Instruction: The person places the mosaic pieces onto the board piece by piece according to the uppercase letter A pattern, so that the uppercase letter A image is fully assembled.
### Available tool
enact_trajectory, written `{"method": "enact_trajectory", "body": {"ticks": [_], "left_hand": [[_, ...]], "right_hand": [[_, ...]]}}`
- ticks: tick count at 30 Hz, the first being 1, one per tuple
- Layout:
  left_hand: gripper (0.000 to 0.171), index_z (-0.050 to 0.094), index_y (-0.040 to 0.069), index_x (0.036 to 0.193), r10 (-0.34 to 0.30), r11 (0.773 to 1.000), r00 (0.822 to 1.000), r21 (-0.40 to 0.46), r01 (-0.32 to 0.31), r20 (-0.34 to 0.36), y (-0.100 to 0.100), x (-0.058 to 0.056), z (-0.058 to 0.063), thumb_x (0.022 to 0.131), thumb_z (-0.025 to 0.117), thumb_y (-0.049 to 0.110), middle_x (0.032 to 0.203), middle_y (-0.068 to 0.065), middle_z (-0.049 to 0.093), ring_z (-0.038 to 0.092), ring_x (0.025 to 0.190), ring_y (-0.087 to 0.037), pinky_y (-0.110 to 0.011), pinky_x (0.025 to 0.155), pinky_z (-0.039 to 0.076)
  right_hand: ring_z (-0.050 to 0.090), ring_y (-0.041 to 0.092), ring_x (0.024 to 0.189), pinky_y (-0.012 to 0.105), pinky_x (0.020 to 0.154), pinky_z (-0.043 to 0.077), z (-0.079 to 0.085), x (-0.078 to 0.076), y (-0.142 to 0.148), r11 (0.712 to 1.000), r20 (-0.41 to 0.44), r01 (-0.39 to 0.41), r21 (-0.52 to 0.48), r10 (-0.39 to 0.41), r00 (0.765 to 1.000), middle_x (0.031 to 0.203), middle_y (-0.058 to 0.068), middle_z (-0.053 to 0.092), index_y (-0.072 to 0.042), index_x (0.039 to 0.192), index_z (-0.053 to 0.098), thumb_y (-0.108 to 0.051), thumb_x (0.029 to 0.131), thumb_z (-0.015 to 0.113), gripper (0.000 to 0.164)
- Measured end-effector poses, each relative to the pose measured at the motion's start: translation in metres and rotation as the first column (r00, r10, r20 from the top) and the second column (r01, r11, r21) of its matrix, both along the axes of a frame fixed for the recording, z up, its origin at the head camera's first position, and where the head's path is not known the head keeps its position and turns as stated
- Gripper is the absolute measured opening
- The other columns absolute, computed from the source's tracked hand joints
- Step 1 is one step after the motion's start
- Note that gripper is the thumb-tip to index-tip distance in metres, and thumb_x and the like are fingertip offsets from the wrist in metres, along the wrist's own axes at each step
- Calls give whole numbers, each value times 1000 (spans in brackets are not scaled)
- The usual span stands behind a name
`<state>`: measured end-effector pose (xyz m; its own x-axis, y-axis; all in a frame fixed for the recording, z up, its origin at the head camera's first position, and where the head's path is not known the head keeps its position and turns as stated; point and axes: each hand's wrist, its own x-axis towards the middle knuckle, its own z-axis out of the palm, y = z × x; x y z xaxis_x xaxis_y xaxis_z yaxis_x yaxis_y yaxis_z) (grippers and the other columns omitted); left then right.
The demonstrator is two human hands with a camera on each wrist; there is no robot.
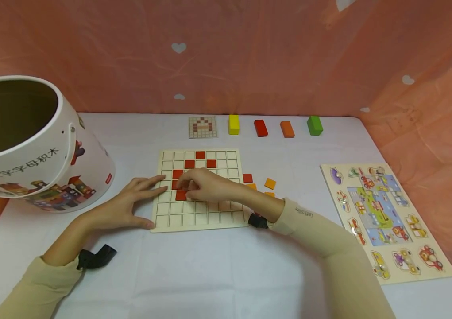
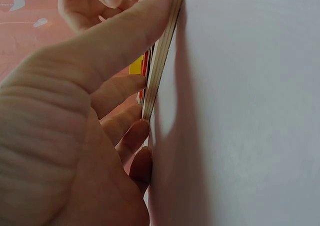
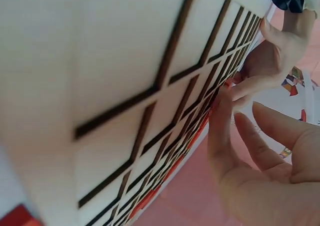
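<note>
A square wooden grid board lies on the white table, with several red square tiles set in its cells. My left hand rests at the board's left edge, fingers spread and straight, thumb by the near left corner; the left wrist view has its fingertips against the plywood edge. Over the board, my right hand reaches to the left columns and touches a red tile with a fingertip. Its other fingers stand off the board in the right wrist view. The hand hides several cells beneath it.
Loose orange tiles and a red tile lie right of the board. Behind it stand a small pattern card and yellow, red, orange and green blocks. A white bucket is left, a picture puzzle right.
</note>
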<state>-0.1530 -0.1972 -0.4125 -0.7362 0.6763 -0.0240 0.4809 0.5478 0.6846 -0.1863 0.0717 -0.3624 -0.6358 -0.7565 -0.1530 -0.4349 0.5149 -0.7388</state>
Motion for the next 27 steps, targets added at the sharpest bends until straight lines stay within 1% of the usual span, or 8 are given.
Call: {"method": "enact_trajectory", "body": {"ticks": [3,5,7,10,13,23,25,27], "left_hand": [[92,45,7,150,1,1000,1000,-3,-1,2,0,0,0,75,85,44,164,-8,20,22,139,-33,-68,102,24],[92,45,8,150,1,1000,1000,-3,-1,1,0,0,0,75,85,44,164,-8,20,22,139,-33,-68,102,24],[93,45,8,150,1,1000,1000,-4,-1,-2,0,0,-1,75,85,44,164,-8,20,22,139,-34,-68,102,24],[92,46,7,149,1,1000,1000,-3,-1,-3,1,0,0,75,86,44,164,-9,20,22,139,-34,-69,103,24],[92,46,6,149,1,1000,1000,-1,-1,-5,1,0,1,75,86,43,164,-10,20,22,139,-35,-69,102,24],[92,46,6,149,-2,1000,1000,2,2,-11,0,1,1,75,85,43,164,-10,20,22,138,-34,-70,102,24],[92,45,6,149,-2,1000,1000,2,2,-10,0,0,0,75,85,43,164,-10,20,22,138,-35,-70,102,24],[92,46,6,149,-2,1000,1000,-1,2,-14,0,0,0,75,85,43,164,-10,20,22,139,-35,-69,102,24]], "right_hand": [[57,19,103,28,87,48,2,11,5,996,-148,-1,85,14,989,125,9,62,-3,128,64,-12,98,62,30],[50,23,122,36,98,44,4,20,9,978,-271,-10,207,67,960,139,9,54,-8,136,59,-26,101,60,39],[33,27,142,46,110,33,4,30,13,941,-346,-23,338,147,927,154,8,40,-14,147,50,-41,101,56,54],[2,30,152,58,116,11,1,42,18,872,-363,-59,487,263,894,167,1,14,-19,158,31,-57,100,47,71],[-8,28,152,60,116,1,-3,47,19,842,-337,-89,532,307,890,167,-3,5,-21,160,20,-63,99,43,78],[-9,26,152,59,116,-2,-6,45,11,836,-323,-103,540,318,891,167,-6,6,-21,161,17,-62,100,41,77],[-8,26,152,58,116,-2,-7,44,13,845,-320,-103,524,308,896,167,-5,5,-21,161,18,-61,100,42,76],[-7,24,152,57,117,-1,-7,43,19,873,-311,-97,478,271,911,167,-3,4,-21,161,19,-58,101,44,75]]}}
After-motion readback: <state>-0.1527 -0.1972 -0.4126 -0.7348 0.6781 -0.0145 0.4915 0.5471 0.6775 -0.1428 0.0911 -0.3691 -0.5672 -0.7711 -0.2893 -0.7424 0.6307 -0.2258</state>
